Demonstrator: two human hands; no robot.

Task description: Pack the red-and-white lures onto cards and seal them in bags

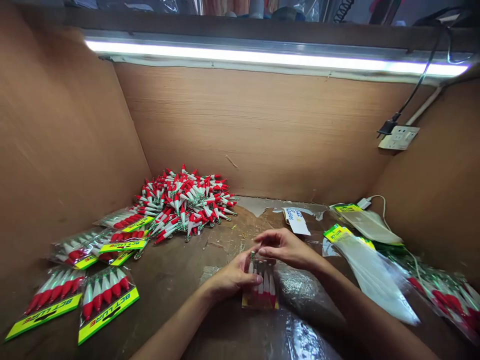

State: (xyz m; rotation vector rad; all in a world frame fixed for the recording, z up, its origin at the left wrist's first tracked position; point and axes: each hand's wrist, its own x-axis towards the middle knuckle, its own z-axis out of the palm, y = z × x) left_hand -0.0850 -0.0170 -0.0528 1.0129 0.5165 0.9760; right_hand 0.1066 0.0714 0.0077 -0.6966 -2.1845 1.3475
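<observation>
One lure packet [264,289] was right in front of me over the counter [168,295], left hand [238,271] clamped on its side, right hand [284,246] curled at the top, couldn't tell if gripping. Weak hold could've let the lures [272,289] slip; tugging too hard, ripped plastic imo.

Tan wooden panels enclose the brown worktop [161,282]: a back panel [262,135] stands along the far edge, with a left panel [67,150] and a right panel [442,200] beside it. A glowing tube light [262,58] spans the back; a white power outlet [401,137] sits above the far right corner.
</observation>
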